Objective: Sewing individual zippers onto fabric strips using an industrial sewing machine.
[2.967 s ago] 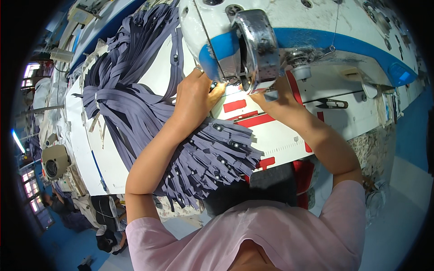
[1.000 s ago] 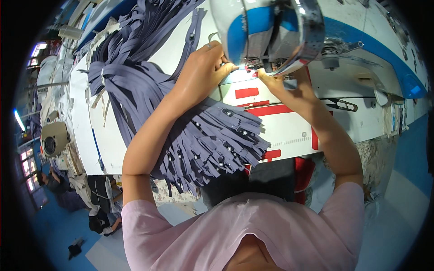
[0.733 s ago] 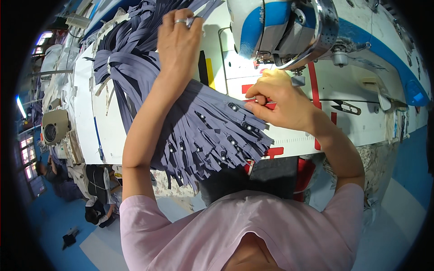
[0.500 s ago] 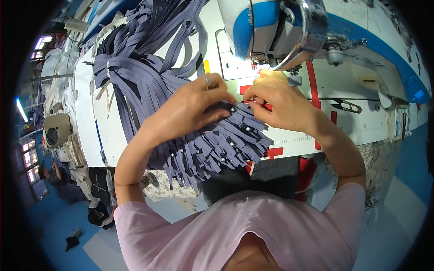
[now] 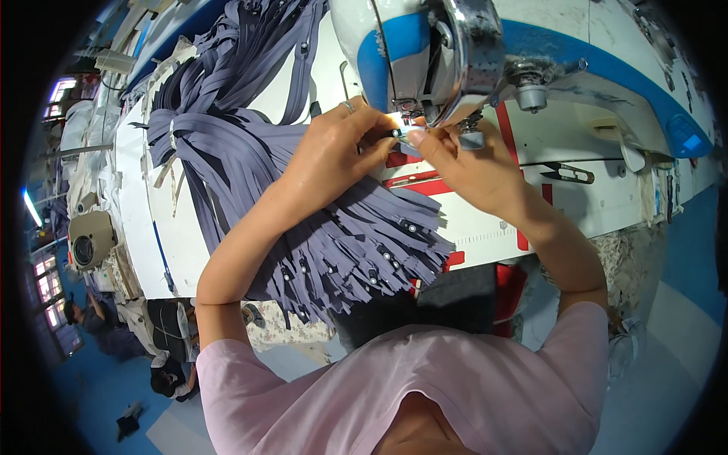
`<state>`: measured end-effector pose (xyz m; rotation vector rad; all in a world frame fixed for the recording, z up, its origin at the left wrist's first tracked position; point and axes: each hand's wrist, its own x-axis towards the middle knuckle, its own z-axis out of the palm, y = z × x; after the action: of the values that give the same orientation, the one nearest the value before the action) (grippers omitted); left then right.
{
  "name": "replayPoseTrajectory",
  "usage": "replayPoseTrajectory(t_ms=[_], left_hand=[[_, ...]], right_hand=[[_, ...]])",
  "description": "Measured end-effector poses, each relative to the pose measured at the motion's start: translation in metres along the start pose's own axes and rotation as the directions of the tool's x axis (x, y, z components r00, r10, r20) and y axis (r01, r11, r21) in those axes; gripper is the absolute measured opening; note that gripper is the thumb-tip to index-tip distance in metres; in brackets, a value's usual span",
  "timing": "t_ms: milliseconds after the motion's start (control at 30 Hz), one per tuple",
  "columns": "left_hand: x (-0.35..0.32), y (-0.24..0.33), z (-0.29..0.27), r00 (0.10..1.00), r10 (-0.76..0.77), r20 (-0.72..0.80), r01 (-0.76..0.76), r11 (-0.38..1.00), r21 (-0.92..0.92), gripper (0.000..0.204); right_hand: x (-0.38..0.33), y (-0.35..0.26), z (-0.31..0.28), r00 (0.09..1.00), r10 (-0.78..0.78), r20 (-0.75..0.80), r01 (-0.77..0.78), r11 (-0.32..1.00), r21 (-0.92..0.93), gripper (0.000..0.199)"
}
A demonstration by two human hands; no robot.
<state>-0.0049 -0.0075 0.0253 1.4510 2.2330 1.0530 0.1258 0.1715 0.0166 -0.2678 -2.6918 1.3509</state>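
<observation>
A large bundle of grey-purple zippers (image 5: 220, 144) lies across the left of the table, tied at one end. Its near ends, with dark sliders, fan out toward my lap. Under the head of a white and blue sewing machine (image 5: 394, 57), a zipper end (image 5: 407, 145) is lit by the machine's lamp. My left hand (image 5: 337, 144) pinches it beside its dark slider, thumb and fingers closed. From the other side my right hand (image 5: 481, 171) grips the same end, fingers partly hidden, close to the presser foot (image 5: 407, 117). My left forearm crosses over the bundle.
Thread snips (image 5: 569, 174) lie on the machine bed to the right, past a strip of red tape (image 5: 506, 129). A thin blue tool (image 5: 163, 258) rests at the table's left edge. Farther left are a beige fan-like device (image 5: 91, 239) and other people.
Both hands have moved away from the fanned zipper ends, up to the machine's needle area, taking a zipper end along. The view has shifted slightly.
</observation>
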Motion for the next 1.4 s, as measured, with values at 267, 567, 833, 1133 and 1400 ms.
replayPoseTrajectory(t_ms=[267, 567, 833, 1133, 1400], left_hand=[[-0.002, 0.003, 0.013, 0.989, -0.144, -0.040, 0.138, 0.983, -0.120, 0.019], [-0.002, 0.008, 0.021, 0.994, -0.077, -0.080, 0.094, 0.965, 0.244, 0.018], [-0.014, -0.003, 0.020, 0.989, 0.051, -0.142, 0.034, 0.843, 0.536, 0.028], [-0.004, -0.014, 0.019, 0.959, 0.266, -0.099, -0.225, 0.926, 0.303, 0.012], [-0.005, -0.017, 0.024, 0.981, 0.111, -0.158, -0.084, 0.982, 0.167, 0.010]], right_hand=[[0.000, 0.015, 0.024, 0.949, -0.267, -0.166, 0.235, 0.953, -0.191, 0.014], [0.001, 0.015, 0.027, 0.893, -0.428, -0.139, 0.363, 0.868, -0.339, 0.011], [-0.003, 0.019, 0.025, 0.922, -0.374, -0.101, 0.311, 0.869, -0.385, 0.020], [0.003, 0.034, 0.019, 0.841, -0.530, -0.112, 0.438, 0.788, -0.433, 0.013], [0.004, 0.033, 0.002, 0.940, -0.310, -0.139, 0.289, 0.945, -0.151, 0.026]])
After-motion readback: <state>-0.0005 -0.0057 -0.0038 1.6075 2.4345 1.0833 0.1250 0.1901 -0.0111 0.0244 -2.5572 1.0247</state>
